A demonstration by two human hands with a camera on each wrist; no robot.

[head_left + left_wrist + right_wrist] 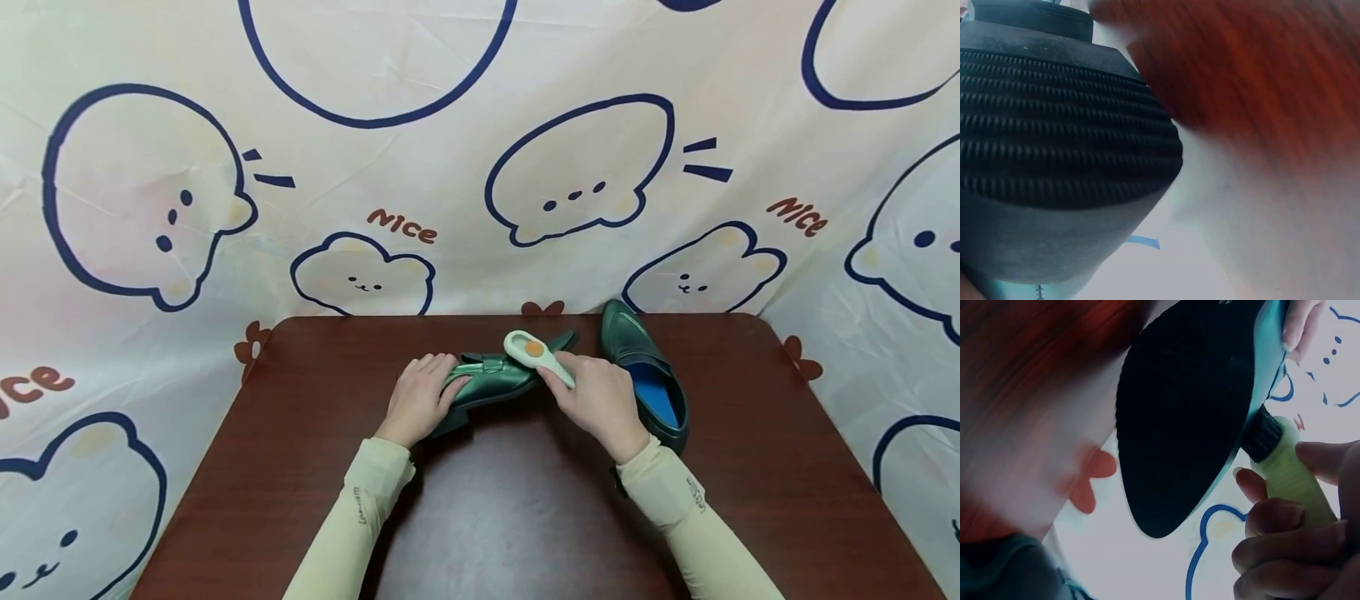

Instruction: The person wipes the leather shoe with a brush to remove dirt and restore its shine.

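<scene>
My left hand (420,398) grips a shiny dark green loafer (491,383) by its heel end, raised over the table with its toe pointing right. In the right wrist view the loafer's dark sole (1185,419) shows; the left wrist view has its ribbed heel (1054,131) up close. A pale green brush (553,364) with an orange spot is held in my right hand (602,400), fingers curled round its handle. Its black bristles (1263,434) are against the loafer's upper near the front. A matching green loafer (641,354) with a blue insole lies just right of my right hand.
The brown table (517,517) has rounded back corners. A pale cloth backdrop (465,183) with blue-outlined cartoon faces hangs close behind it and along both sides. The second loafer's toe reaches the table's back edge.
</scene>
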